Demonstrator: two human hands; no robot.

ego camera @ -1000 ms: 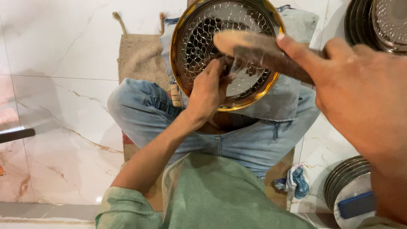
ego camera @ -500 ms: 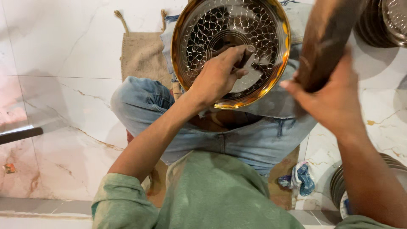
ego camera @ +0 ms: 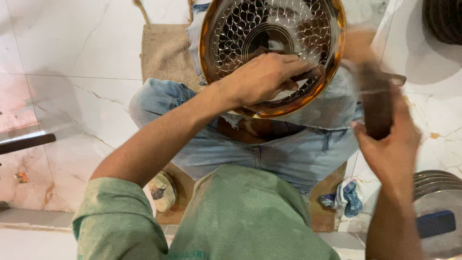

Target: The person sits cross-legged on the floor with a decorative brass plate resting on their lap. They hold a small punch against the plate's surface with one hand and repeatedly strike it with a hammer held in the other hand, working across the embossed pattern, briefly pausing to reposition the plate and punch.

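Plate: I saw the patterned metal plate (ego camera: 231, 29) resting on my lap.
Left hand (ego camera: 262, 77): grip clenched on a thin tool, pressed inside the plate.
Right hand (ego camera: 390, 144): grip clamped around a blurred wooden mallet (ego camera: 375, 103), right of the plate.

No packages, signs or screens in view. One possible label only: a blue rectangular patch (ego camera: 435, 224), plain, long side level, on the flat top of the stack of steel plates (ego camera: 435, 180) at the lower right edge. Whether it is a stuck-on label or a loose block cannot be told. No print is visible on it.
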